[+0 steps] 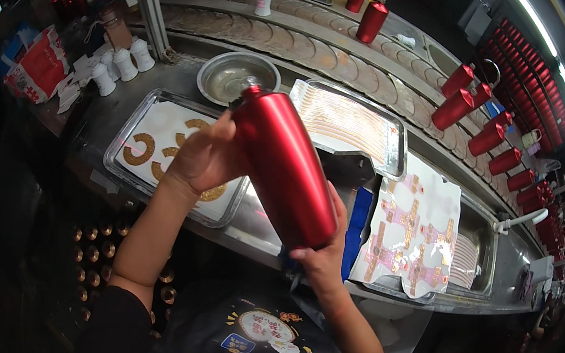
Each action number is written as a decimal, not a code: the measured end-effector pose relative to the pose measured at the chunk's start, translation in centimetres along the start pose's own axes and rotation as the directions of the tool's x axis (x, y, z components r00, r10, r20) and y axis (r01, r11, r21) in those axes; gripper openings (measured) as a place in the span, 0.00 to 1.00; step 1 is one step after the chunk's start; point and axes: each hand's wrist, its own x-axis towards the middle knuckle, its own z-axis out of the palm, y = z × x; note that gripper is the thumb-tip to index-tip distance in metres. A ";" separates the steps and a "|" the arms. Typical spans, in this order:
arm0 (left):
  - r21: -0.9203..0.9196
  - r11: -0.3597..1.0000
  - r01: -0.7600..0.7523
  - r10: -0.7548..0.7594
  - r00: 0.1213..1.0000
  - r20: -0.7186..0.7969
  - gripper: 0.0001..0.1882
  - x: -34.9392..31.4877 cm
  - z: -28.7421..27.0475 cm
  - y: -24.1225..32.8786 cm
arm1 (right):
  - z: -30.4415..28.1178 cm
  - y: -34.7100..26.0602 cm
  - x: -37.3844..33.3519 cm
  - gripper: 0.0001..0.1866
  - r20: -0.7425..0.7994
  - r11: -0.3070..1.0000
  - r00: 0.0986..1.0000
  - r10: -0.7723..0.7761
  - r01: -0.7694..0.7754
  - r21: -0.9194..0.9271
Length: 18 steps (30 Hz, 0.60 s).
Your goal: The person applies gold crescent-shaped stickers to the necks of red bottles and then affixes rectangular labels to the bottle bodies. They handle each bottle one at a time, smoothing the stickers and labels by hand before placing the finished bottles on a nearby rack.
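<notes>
A glossy red metal bottle (287, 170) is tilted in front of me, its neck toward the upper left. My left hand (210, 156) grips it near the shoulder, the fingers partly hidden behind it. Around the lower end is my right hand (327, 250), thumb on the base edge. Beneath the left hand lies a metal tray (115, 147) with a white sheet of gold C-shaped decals (137, 149). Beyond the bottle's neck stands a round steel bowl (214, 71) of liquid. To the right, a sheet of pink and gold decals (407, 229) lies on the bench.
Behind the bowl runs a curved conveyor (313, 50) carrying red bottles (454, 110). A second tray (395, 141) holds striped decal strips. White bottles (126, 64) stand at left beside a metal post (150, 2). A white tap (523, 221) rises at right.
</notes>
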 end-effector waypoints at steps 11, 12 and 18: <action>0.963 0.254 -0.089 0.313 0.950 0.005 0.44 -0.4 -0.2 0.2 | 2.4 -5.0 0.4 0.37 -0.381 0.881 0.888 0.257 -0.377 -0.285; 0.964 0.230 -0.135 0.316 0.947 0.057 0.44 -0.2 -0.4 -0.3 | 2.4 -5.4 0.9 0.33 -0.363 0.869 0.888 0.283 -0.398 -0.296; 0.972 0.169 -0.165 0.218 0.968 0.126 0.45 -0.5 -2.5 -1.5 | 2.0 -4.5 2.1 0.27 -0.375 0.873 0.882 0.286 -0.401 -0.278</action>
